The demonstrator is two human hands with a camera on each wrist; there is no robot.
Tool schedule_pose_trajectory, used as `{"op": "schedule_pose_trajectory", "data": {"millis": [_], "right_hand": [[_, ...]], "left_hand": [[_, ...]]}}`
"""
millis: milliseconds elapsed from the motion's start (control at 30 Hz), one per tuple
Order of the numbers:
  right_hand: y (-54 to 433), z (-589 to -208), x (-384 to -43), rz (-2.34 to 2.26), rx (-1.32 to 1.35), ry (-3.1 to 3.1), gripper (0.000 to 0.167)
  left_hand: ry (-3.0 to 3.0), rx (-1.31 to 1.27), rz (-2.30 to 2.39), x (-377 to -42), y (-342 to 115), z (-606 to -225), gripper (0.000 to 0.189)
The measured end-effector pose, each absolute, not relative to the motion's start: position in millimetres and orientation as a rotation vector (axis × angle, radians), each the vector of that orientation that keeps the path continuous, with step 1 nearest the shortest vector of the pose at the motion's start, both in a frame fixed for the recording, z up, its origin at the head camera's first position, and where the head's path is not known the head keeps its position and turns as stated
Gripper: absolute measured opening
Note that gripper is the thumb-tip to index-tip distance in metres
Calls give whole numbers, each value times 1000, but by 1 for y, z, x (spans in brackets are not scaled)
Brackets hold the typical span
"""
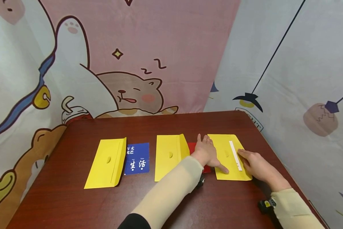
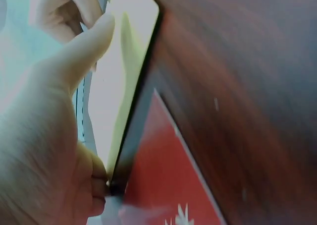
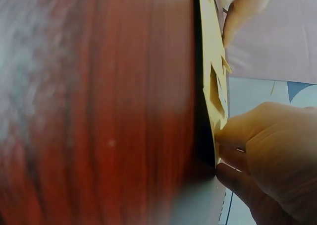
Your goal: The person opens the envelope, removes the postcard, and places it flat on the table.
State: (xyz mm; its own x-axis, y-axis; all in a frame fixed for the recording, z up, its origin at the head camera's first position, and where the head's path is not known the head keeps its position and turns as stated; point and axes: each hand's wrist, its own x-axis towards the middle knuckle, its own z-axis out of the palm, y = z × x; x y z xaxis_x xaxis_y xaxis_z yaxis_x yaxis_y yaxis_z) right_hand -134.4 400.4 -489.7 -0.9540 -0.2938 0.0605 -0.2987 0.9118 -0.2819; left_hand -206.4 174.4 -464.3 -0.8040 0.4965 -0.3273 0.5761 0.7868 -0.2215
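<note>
At the right of the table, in the head view, lies a yellow envelope (image 1: 224, 171) with its flap spread out to the right and a white strip (image 1: 235, 156) along it. My left hand (image 1: 206, 152) rests across its left edge, fingers extended away from me and thumb on the paper. The right hand (image 1: 257, 163) pinches the flap's right edge; the right wrist view shows fingers (image 3: 235, 131) at the raised edge of the envelope (image 3: 213, 61). A red card (image 1: 207, 169) lies partly hidden under the left hand.
Two more yellow envelopes, one in the middle (image 1: 167, 167) and one at the left (image 1: 101, 168), lie on the brown table (image 1: 125, 206). Between them is a blue card (image 1: 137, 154) with white characters. A printed cloth (image 1: 174, 38) hangs behind the table.
</note>
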Motion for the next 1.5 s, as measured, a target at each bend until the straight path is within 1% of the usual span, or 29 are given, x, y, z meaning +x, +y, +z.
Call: {"op": "schedule_pose_trajectory", "data": {"millis": [100, 200, 433, 567, 767, 1000, 1233, 1367, 1500], "right_hand": [[400, -490, -135, 479, 443, -3059, 48], [401, -490, -135, 508, 429, -3060, 48], [401, -486, -132, 563, 432, -3044, 46], [400, -484, -131, 583, 442, -3037, 46], [400, -484, -132, 580, 447, -3046, 46], [403, -484, -132, 587, 450, -3040, 46], [405, -486, -133, 605, 447, -3041, 47], [407, -487, -132, 610, 445, -3043, 47], [409, -485, -131, 609, 450, -3043, 47]], "left_hand": [[2782, 819, -386, -203, 183, -467, 133], [2802, 758, -349, -198, 194, -470, 133], [2783, 508, -301, -191, 220, -467, 126], [2763, 418, -273, -190, 229, -462, 124], [2767, 368, -207, -187, 235, -463, 116], [2793, 321, -207, -186, 245, -468, 114], [2796, 280, -210, -190, 250, -471, 117], [2792, 277, -212, -189, 250, -469, 118], [2808, 271, -147, -187, 248, -467, 122]]}}
